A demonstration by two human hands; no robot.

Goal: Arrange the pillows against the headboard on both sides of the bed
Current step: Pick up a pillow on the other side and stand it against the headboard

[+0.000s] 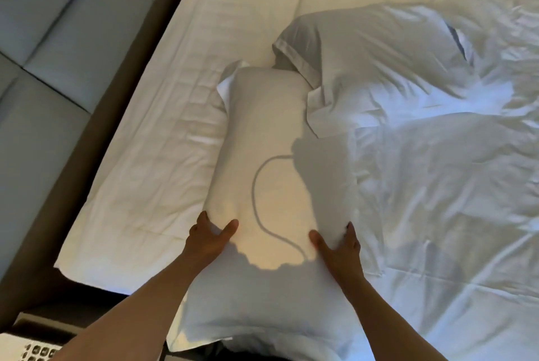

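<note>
At nine to eleven o'clock we see the padded grey panelled headboard (pixel 58 28) with a dark brown frame strip beside it, and at seven o'clock the corner of a white device with dark buttons (pixel 35 350). Next comes the bed's flat white fitted sheet (pixel 163 133), running from seven o'clock up to twelve. At the centre lies the long white cotton pillow (pixel 268 162), lengthwise from six o'clock towards twelve, resting on the sheet and well apart from the headboard. Our left hand (pixel 208 239) grips its left edge, thumb on top and fingers curled under the fabric; our right hand (pixel 338 247) grips the right edge in the same way. A curved cord-like shadow crosses the pillow between the hands. At one o'clock a second white pillow with a flanged border (pixel 373 48) touches the far end of the first. From two to five o'clock spreads the rumpled white duvet (pixel 455 191).
</note>
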